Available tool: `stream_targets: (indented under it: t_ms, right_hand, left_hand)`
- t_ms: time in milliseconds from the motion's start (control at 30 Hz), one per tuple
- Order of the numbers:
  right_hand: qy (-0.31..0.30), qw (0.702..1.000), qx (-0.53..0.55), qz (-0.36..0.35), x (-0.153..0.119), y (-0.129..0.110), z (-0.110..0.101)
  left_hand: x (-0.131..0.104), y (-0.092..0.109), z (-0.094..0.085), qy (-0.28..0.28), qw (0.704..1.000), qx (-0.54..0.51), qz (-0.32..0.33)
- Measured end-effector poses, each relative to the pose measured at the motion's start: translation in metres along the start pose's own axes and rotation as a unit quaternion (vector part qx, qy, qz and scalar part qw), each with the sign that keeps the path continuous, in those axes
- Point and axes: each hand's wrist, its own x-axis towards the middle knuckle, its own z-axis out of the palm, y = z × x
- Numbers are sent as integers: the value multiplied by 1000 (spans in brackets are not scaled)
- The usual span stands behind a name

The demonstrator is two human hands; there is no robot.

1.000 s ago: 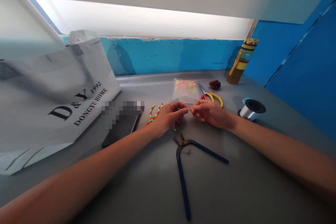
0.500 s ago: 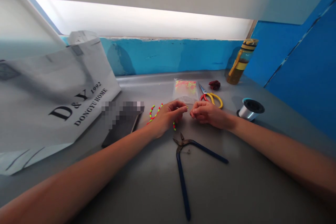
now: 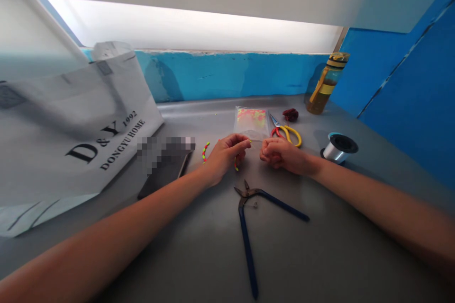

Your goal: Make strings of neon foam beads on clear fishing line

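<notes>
My left hand [image 3: 227,154] is closed in a pinch on a string of beads [image 3: 205,152], with a yellow-green bead showing at its fingertips. The string's red and yellow-green beads hang below the palm and curve out on the table behind the hand; the middle of it is hidden. Close by on the right, my right hand [image 3: 279,153] is closed, fingers curled together. A thin clear thread [image 3: 254,145] shows faintly in the gap between the hands and seems to run into the right fingers.
Blue-handled pliers [image 3: 248,227] lie opened out in front. Behind the hands are a bag of beads [image 3: 251,123], scissors [image 3: 289,135] and a dark red bundle [image 3: 290,114]. A thread spool [image 3: 337,147] and bottle [image 3: 325,85] stand right; a phone [image 3: 163,175] and large bag [image 3: 88,137] are left.
The hands have drawn slightly apart, showing a little more thread between them. Less of the bead string shows behind my left hand, which has shifted slightly left.
</notes>
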Motion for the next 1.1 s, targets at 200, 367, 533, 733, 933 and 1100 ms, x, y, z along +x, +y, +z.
stream_targets:
  t_ms: [200, 367, 533, 733, 933, 1100]
  right_hand:
    - [7, 1000, -9, 5, -1, -1, 2]
    - [10, 1000, -9, 5, -1, -1, 2]
    - [9, 1000, -5, 4, 0, 0, 1]
    - [9, 1000, -1, 9, -1, -2, 1]
    - [11, 1000, -2, 6, 0, -1, 1]
    - [3, 1000, 3, -3, 0, 2, -1]
  left_hand:
    - [1, 0, 0, 17, 999, -33, 7]
    - [1, 1, -1, 21, 999, -40, 17]
    - [1, 2, -1, 22, 999, -40, 15]
    - [1, 2, -1, 22, 999, -30, 18]
    - [0, 3, -2, 15, 999, -48, 18]
    - [-4, 6, 1, -20, 999, -10, 31]
